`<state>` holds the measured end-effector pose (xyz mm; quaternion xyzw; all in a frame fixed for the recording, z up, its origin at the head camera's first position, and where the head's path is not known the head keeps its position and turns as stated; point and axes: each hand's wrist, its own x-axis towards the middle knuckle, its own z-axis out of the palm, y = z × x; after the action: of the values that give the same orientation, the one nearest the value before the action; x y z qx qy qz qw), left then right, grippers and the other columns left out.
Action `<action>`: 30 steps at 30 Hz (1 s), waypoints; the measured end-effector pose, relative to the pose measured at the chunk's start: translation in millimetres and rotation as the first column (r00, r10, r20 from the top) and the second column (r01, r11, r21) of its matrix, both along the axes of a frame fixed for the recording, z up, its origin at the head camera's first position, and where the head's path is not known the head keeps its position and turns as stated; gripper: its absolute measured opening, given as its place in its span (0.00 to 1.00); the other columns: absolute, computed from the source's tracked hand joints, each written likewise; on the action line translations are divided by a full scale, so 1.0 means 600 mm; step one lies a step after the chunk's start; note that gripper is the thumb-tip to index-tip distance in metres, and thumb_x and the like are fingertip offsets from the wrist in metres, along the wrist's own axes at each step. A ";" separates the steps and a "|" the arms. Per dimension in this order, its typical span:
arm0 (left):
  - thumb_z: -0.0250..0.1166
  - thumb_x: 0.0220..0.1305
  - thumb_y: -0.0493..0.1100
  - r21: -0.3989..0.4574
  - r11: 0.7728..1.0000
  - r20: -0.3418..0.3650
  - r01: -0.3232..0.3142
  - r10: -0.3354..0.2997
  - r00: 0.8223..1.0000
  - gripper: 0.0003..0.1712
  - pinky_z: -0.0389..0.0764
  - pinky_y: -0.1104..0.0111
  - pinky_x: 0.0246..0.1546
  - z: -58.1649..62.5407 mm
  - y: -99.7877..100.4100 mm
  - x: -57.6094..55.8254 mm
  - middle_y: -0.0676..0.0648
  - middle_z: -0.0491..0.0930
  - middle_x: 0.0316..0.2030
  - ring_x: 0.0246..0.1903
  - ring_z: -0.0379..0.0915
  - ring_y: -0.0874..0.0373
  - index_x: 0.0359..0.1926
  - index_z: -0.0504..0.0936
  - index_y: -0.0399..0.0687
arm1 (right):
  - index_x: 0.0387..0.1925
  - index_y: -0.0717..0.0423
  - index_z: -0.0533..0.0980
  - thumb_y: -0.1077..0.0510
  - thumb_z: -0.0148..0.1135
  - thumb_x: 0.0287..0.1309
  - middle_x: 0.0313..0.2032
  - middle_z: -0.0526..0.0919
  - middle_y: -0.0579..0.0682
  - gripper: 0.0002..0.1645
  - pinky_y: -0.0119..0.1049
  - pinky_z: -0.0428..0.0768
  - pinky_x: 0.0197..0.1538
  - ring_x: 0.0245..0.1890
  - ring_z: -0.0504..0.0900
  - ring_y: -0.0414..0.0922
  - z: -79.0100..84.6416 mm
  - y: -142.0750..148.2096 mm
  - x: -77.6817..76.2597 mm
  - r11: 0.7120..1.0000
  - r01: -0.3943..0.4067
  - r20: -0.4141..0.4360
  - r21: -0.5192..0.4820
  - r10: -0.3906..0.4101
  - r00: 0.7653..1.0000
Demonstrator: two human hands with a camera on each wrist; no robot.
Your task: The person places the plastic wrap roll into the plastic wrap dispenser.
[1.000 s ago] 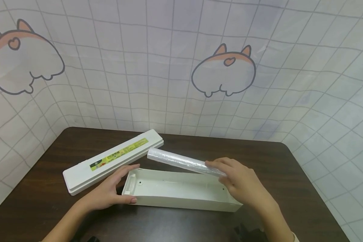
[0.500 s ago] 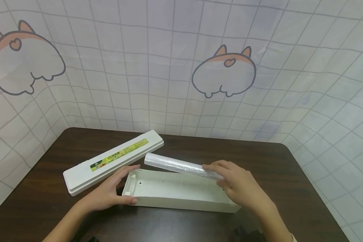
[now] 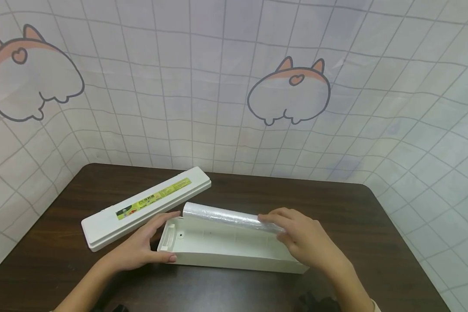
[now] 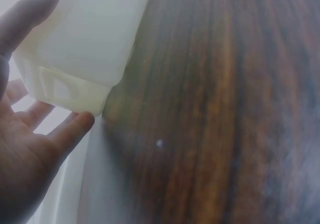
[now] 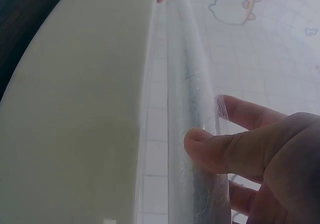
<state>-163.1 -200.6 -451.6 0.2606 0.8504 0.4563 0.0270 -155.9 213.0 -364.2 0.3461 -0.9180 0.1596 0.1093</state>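
In the head view, a long cream plastic box (image 3: 234, 261) lies open-topped on the dark table. My left hand (image 3: 138, 249) grips its left end, thumb on the front wall and fingers at the back corner; the left wrist view shows fingertips (image 4: 82, 121) against the end wall. A shiny roll of cling film (image 3: 222, 216) is pinched near its right end by my right hand (image 3: 306, 236), thumb on one side and fingers on the other. The roll slants over the box's rear edge, its left end close to my left fingertips. My right hand hides the box's right end.
A long white lid (image 3: 144, 207) with a yellow-green label lies slantwise behind my left hand. Behind the dark wood table (image 3: 316, 195) hangs a white gridded curtain (image 3: 234, 108) with cartoon animals. Dark objects (image 3: 317, 303) show at the bottom edge.
My right hand has shifted the cling film roll slightly left and down toward the box, and its left end has dropped nearer the rear rim. My left hand and the lid stay put.
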 end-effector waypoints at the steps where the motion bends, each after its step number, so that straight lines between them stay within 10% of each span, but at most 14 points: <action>1: 0.80 0.50 0.53 0.013 1.000 0.007 0.009 -0.009 1.000 0.57 0.68 0.41 0.61 0.000 0.000 0.000 0.51 0.63 0.69 0.68 0.60 0.46 0.75 0.59 0.50 | 0.62 0.37 0.76 0.69 0.72 0.50 0.55 0.80 0.38 0.39 0.26 0.72 0.29 0.49 0.80 0.39 0.000 0.000 0.000 1.000 -0.002 0.005 -0.003 0.002 1.000; 30: 0.80 0.51 0.50 0.049 0.998 0.024 0.031 -0.032 0.999 0.55 0.77 0.54 0.56 0.001 0.000 -0.001 0.50 0.66 0.66 0.64 0.65 0.48 0.75 0.58 0.61 | 0.62 0.35 0.76 0.70 0.69 0.52 0.54 0.80 0.37 0.39 0.24 0.70 0.25 0.45 0.80 0.38 -0.007 -0.009 0.002 0.998 -0.049 0.085 0.025 0.047 0.995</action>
<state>-163.7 -200.5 -451.3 0.2687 0.8344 0.4797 0.0385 -154.6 207.6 -368.5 0.3625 -0.9153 0.1642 0.0621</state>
